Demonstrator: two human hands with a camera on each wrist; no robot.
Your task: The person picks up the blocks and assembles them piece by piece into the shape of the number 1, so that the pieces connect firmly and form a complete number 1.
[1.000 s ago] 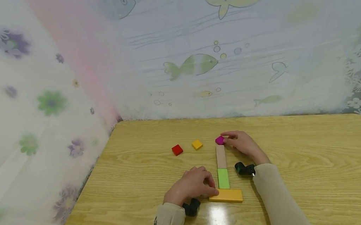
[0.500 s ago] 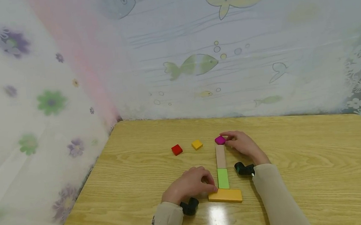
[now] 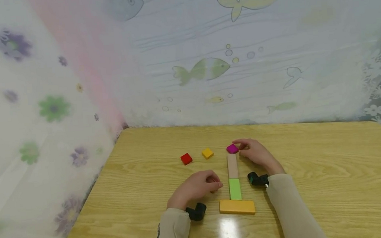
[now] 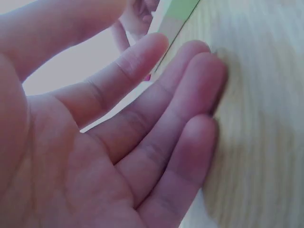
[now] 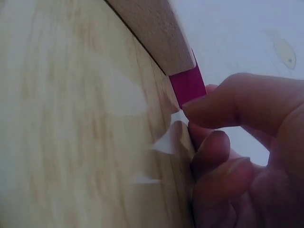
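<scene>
Between left hand (image 3: 194, 187) and right hand (image 3: 256, 153), tan block (image 3: 232, 166) and green block (image 3: 235, 189) bar the way! Magenta block (image 3: 232, 149) crowds the right one; yellow block (image 3: 207, 153), red block (image 3: 186, 159) sit beyond the left. Outward of both, table (image 3: 342, 167) lies open!

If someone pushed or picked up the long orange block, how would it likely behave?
The long orange block is probably stiff, given its straight edges. It seems unlikely to roll or tip, lying flat on the table. Pushed away from the person, it would likely shove the green block, which appears to meet its far edge.
</scene>
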